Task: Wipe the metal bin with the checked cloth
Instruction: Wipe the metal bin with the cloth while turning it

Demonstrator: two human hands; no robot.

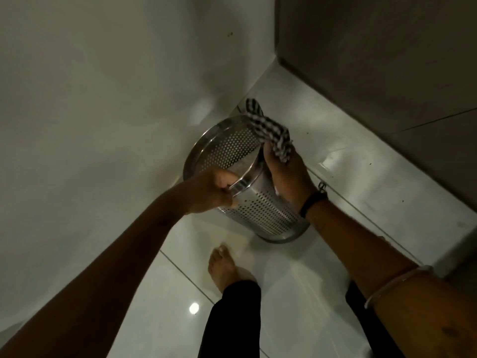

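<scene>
A perforated metal bin (260, 210) stands tilted on the white tiled floor in a corner, its open mouth facing up and left. My left hand (211, 192) grips the near rim, fingers curled over the edge. My right hand (286, 171) holds the black-and-white checked cloth (271, 130) against the bin's right rim and outer side; the loose end of the cloth trails up over the far rim.
A white wall (103, 99) rises on the left and a grey panel (374, 60) on the right, meeting behind the bin. A raised white ledge (387, 189) runs along the right. My bare foot (223, 267) stands on the glossy tiles just before the bin.
</scene>
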